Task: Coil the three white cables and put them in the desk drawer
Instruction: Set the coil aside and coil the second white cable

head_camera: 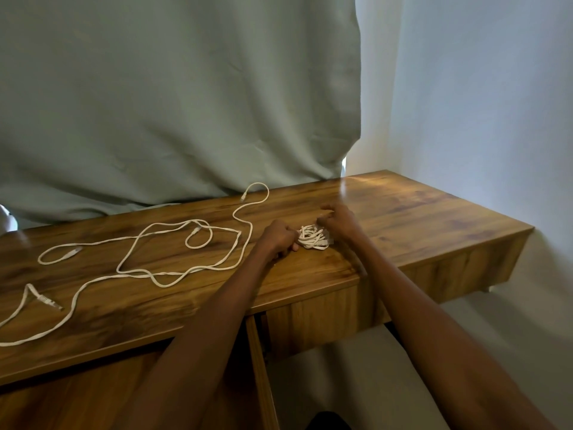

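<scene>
— Both hands down on the desk [403, 212], right of middle. Left hand [277, 238] curled, pinching one side of the small white bundle [311, 238]. Right hand [339, 220] bent over the far side, fingertips touching the loops.

— Near an edge?

— Close to the front edge, yes. Plenty of bare wood to the right, up to the corner.

— And the other cables?

— Sprawled loose across the left half: one long cable [183, 252] looping toward the curtain [173, 97], another [40, 315] trailing off the left border.

— Drawer?

— Drawer [262, 377] pulled out below, just under the forearms.
</scene>
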Demonstrator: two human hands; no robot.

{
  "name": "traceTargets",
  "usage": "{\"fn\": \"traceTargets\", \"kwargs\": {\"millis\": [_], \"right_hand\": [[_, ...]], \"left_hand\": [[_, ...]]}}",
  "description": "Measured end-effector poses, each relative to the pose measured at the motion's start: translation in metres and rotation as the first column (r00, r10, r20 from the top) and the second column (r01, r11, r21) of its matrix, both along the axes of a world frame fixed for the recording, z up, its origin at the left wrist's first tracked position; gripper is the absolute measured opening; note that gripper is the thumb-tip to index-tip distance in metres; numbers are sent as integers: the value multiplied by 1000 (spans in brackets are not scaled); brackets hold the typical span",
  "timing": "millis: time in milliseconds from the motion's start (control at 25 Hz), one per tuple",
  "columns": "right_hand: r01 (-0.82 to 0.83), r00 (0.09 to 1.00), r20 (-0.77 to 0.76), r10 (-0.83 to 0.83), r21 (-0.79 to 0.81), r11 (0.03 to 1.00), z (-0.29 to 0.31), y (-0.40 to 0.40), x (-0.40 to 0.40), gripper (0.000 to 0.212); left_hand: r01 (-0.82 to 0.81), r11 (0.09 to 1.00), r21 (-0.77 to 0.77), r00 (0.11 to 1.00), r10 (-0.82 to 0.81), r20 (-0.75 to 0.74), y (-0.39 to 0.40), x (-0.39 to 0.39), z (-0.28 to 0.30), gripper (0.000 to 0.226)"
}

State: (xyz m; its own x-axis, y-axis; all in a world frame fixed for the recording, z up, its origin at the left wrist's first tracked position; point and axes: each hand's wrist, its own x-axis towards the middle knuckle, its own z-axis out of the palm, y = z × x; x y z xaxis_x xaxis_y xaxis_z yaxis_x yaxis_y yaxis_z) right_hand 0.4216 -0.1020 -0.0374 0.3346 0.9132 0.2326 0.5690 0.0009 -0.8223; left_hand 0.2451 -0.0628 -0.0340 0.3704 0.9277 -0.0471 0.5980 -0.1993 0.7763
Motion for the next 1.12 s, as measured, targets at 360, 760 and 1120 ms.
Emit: {"fn": "traceTargets", "kwargs": {"millis": [360,760,1120], "right_hand": [[55,997,32,-69,335,940,11,-16,-19,24],[-314,878,411,244,110,943,6,46,-135,29],[-32,954,294,66,-118,992,-14,108,-162,43]], "left_hand": [[-120,983,138,973,88,214,-2,-24,6,26],[-341,871,353,930,256,266,20,-157,22,26],[50,895,443,987,24,-159,16,-214,15,20]]}}
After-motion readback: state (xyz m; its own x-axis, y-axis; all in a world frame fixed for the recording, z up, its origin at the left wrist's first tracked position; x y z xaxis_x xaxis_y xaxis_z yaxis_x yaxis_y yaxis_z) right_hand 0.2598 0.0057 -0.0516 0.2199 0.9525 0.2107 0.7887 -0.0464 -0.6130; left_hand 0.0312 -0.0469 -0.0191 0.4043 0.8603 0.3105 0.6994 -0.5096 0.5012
